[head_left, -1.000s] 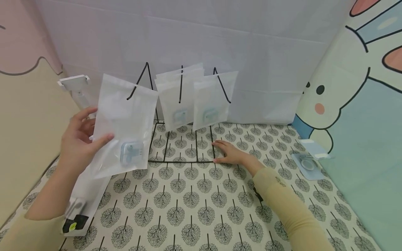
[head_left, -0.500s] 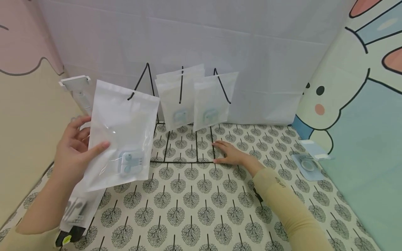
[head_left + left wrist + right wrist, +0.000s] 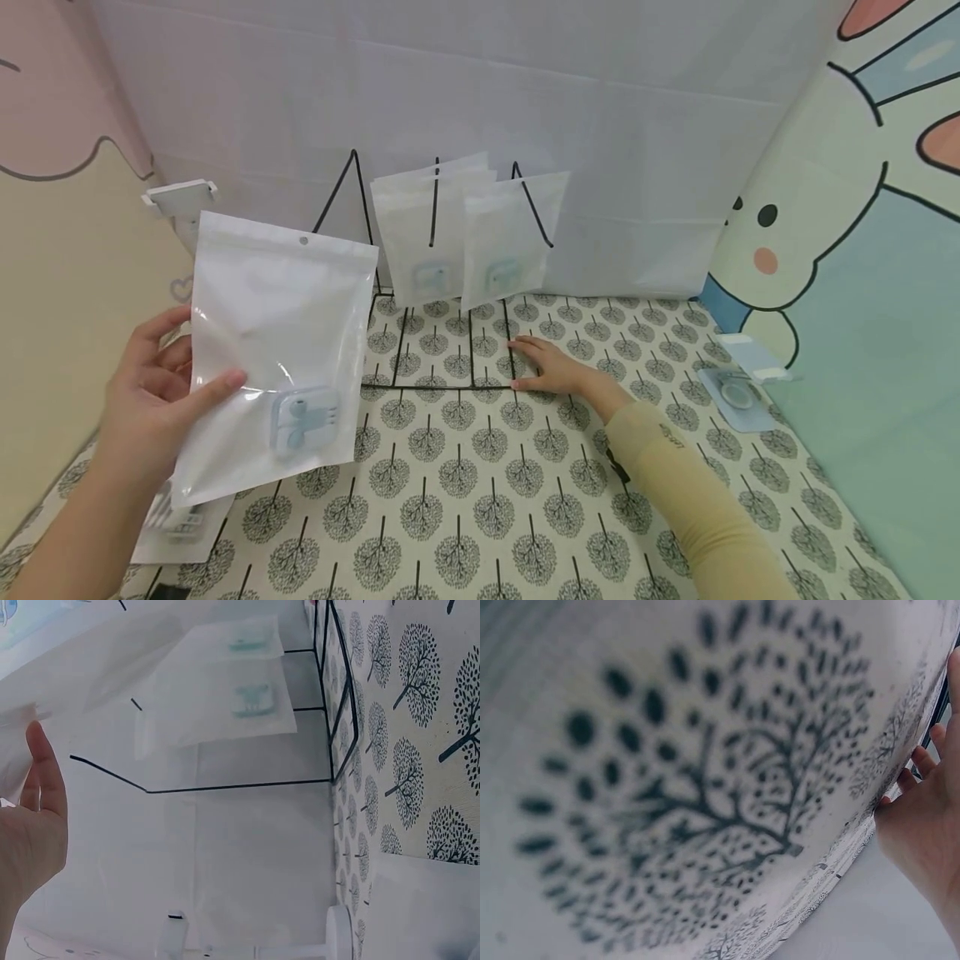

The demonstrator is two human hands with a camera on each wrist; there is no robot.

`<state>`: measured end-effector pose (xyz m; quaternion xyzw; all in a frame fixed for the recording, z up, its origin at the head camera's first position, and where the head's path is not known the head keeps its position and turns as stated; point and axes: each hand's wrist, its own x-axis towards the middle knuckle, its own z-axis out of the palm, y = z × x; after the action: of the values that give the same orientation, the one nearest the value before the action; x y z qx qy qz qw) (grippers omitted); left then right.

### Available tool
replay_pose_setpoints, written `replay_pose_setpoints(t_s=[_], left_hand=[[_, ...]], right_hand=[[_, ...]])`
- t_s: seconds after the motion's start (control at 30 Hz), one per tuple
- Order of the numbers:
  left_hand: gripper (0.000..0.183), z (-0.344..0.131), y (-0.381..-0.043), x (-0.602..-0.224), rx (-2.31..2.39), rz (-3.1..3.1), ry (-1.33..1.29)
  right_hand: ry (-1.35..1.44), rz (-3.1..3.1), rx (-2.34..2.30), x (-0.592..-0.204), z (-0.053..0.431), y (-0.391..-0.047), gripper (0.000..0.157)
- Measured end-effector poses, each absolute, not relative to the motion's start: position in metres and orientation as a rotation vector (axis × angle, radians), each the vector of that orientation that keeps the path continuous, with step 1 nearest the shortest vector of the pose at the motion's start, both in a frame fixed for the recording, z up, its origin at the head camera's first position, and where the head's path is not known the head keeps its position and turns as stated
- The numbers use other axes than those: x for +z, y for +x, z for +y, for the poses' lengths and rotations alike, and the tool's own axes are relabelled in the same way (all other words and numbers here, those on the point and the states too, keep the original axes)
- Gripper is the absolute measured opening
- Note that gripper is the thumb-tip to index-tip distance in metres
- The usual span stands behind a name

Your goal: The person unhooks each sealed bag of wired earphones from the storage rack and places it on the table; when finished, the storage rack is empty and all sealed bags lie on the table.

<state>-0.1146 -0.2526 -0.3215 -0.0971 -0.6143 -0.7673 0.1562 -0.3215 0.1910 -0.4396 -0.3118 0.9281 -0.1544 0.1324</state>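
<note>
In the head view my left hand pinches the left edge of a white zip bag, thumb across its front. A pair of earphones in a clear case shows through the bag's lower part. The bag's hang hole stands free, in front of the rack's left hook. In the left wrist view, the fingers of my left hand are at the bag's edge. My right hand rests on the table, its extended fingertips at the right side of the black wire rack's base.
Similar white bags hang on the middle hook, and another bag hangs on the right one. A flat white package lies at the left, partly covered by the held bag. A white phone stand is behind; a folding stand sits at right.
My left hand has drawn the bag down and towards me to the left, so its top has come off the left hook. My right hand has stayed at the rack's base.
</note>
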Motion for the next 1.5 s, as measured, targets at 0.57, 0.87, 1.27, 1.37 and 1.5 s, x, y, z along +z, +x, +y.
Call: replay_pose_setpoints(t_s=[0.57,0.87,1.27,1.37,1.5], left_hand=[[0.073,-0.250,-0.102,-0.350,-2.125,-1.925,-0.557],[0.061,-0.251,-0.099,-0.375,-1.987,-2.316,-0.293],[0.063,-0.274,-0.096,-0.402,-1.412,-2.802,-0.192],[0.064,-0.277,-0.095,-0.405,-1.332,-2.861,-0.182],[0.070,-0.278,-0.096,-0.406,-1.335,-2.909,-0.165]], right_hand=[[-0.924,2.695,-0.457,-0.440,0.194,-0.321,0.083],[-0.921,2.699,-0.452,-0.437,0.194,-0.320,0.083],[-0.930,2.696,-0.441,-0.439,0.192,-0.320,0.082],[-0.937,2.695,-0.447,-0.439,0.192,-0.320,0.082],[-0.941,2.691,-0.461,-0.439,0.193,-0.321,0.082]])
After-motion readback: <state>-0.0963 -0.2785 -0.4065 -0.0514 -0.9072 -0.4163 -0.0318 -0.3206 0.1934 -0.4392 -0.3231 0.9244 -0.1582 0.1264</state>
